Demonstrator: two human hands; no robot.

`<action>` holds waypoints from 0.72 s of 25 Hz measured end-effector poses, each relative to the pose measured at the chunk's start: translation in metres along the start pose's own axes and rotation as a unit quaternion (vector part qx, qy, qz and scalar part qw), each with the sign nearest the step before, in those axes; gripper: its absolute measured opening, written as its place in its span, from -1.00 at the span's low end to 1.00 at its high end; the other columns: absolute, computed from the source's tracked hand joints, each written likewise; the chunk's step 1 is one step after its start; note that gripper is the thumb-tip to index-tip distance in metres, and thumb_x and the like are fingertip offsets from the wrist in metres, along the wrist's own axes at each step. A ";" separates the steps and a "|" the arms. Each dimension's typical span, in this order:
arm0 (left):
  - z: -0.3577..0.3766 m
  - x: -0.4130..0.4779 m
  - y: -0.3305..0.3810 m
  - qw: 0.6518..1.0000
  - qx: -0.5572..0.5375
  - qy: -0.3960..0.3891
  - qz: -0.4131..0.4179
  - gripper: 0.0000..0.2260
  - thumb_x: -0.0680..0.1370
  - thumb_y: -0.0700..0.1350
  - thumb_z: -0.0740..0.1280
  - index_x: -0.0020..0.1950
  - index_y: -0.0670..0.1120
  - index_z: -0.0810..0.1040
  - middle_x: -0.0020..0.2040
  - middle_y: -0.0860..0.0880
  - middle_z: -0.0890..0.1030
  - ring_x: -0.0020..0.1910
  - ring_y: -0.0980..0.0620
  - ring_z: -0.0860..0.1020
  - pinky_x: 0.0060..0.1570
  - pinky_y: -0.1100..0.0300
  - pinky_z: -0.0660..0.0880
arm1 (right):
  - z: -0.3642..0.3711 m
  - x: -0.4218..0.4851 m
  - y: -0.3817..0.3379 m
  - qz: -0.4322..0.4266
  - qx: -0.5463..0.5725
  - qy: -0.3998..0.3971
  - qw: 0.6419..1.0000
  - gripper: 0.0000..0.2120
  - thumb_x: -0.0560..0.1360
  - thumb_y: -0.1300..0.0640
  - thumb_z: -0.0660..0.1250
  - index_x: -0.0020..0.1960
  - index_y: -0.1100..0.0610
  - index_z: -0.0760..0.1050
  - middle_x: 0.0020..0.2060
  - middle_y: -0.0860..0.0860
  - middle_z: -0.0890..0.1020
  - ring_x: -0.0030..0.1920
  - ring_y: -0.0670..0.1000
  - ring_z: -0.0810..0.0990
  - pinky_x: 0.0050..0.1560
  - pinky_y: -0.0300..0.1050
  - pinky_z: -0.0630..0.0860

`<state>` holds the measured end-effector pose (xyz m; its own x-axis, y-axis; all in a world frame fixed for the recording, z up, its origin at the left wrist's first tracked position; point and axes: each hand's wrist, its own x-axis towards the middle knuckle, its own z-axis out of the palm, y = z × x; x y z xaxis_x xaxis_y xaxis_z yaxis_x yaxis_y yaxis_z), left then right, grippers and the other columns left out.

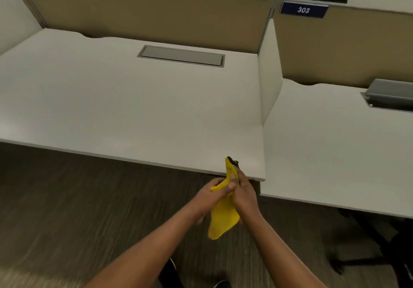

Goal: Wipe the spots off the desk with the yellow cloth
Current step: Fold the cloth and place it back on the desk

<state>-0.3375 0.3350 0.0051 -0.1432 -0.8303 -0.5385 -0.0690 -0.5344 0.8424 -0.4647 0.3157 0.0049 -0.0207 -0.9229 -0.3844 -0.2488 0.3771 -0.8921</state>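
Observation:
The yellow cloth (223,218) hangs bunched between both my hands, just in front of the white desk's (125,99) near right corner and above the floor. My left hand (209,196) grips its upper left part. Closed around its upper right part is my right hand (244,195), and the cloth's top tip pokes up past the fingers with a small dark bit on it. No spots show on the desk surface from this view.
A grey cable hatch (182,55) lies flush at the desk's back. A white divider panel (269,75) separates it from the neighbouring desk (330,149) marked 303, which has a raised grey hatch (391,94). A dark chair base (368,249) stands underneath at right.

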 end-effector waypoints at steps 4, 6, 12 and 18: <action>0.008 -0.003 0.033 0.996 0.081 0.011 0.025 -0.69 0.56 0.15 0.38 0.25 0.07 0.60 0.21 -0.02 0.67 0.17 -0.02 0.63 0.24 -0.04 0.56 | -0.039 -0.011 -0.010 0.090 0.245 -0.081 0.962 -0.53 0.53 -0.34 0.21 0.40 -0.26 0.42 0.38 -0.02 0.51 0.34 0.05 0.51 0.36 0.15 0.47; 0.012 -0.005 0.050 0.997 0.070 0.017 0.028 -0.79 0.60 0.07 0.35 0.22 0.09 0.58 0.22 -0.04 0.65 0.15 -0.04 0.62 0.23 -0.05 0.56 | -0.061 -0.012 -0.008 0.056 0.239 -0.067 0.967 -0.49 0.57 -0.32 0.17 0.49 -0.24 0.31 0.46 -0.02 0.43 0.35 0.02 0.47 0.33 0.08 0.47; 0.022 -0.008 0.088 0.994 0.008 0.065 0.084 -0.70 0.59 -0.01 0.38 0.32 0.12 0.51 0.31 -0.02 0.58 0.22 -0.09 0.57 0.25 -0.10 0.55 | -0.092 -0.016 0.014 0.257 0.223 -0.039 0.939 -0.27 0.45 -0.37 0.30 0.45 0.07 0.36 0.03 0.14 0.60 0.02 0.19 0.59 0.01 0.16 0.58; 0.016 -0.011 0.106 0.980 -0.163 0.069 0.092 -0.74 0.55 -0.20 0.39 0.17 0.10 0.61 0.07 0.04 0.73 0.11 -0.07 0.65 -0.12 0.10 0.63 | -0.089 0.000 0.015 0.319 0.379 -0.203 0.844 -0.11 0.30 -0.48 0.35 0.33 0.19 0.39 0.20 0.32 0.60 0.17 0.38 0.61 0.12 0.34 0.57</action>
<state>-0.3589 0.2905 0.1006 0.0127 -0.9186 -0.3951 0.2682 -0.3775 0.8863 -0.5544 0.3147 0.0123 0.4562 -0.4686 -0.7565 0.3823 0.8709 -0.3089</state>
